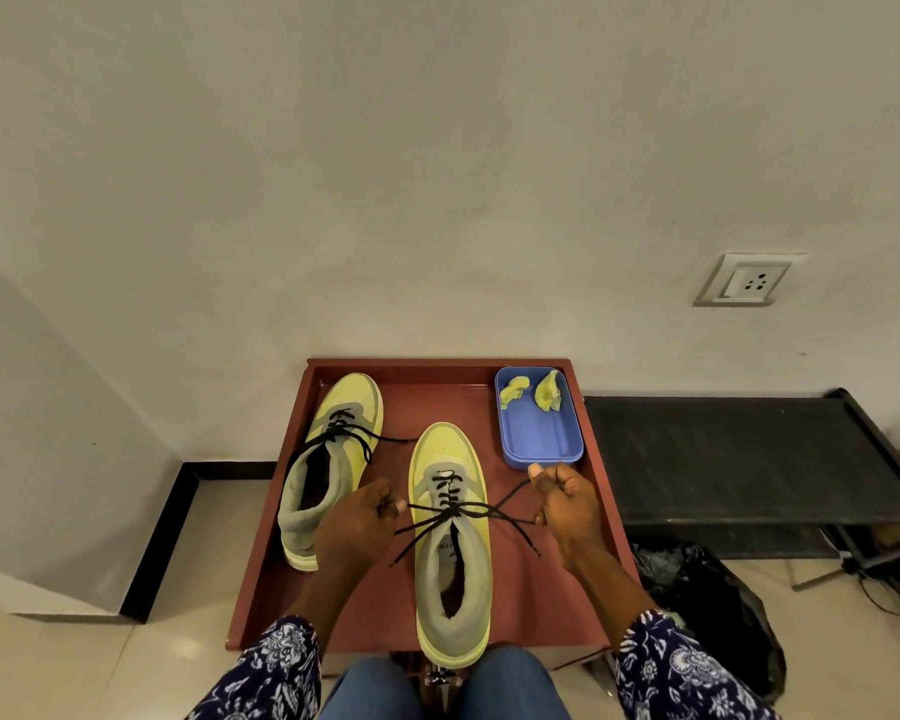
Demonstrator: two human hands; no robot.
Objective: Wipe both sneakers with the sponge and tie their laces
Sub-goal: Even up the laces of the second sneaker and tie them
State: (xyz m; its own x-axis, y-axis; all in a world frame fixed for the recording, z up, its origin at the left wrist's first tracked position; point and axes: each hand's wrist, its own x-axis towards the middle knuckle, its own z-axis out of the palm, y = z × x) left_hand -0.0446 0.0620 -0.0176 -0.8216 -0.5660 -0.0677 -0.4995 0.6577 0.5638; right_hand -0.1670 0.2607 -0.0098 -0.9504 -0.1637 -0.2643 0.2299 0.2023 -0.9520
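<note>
The step now looks like tying the near sneaker (450, 543) — its black laces (463, 511) are crossed over the tongue and pulled out to both sides. The left hand (357, 527) is curled tight and pinches one lace end. The right hand (567, 506) is curled tight too and pinches the other end. Next, I think, the ends must be pulled snug and made into a bow. The far sneaker (333, 459) lies on the left of the red surface (437, 402) with loose laces — not tied yet. Yellow sponge pieces (533, 391) sit in the blue tray (539, 444), far right.
</note>
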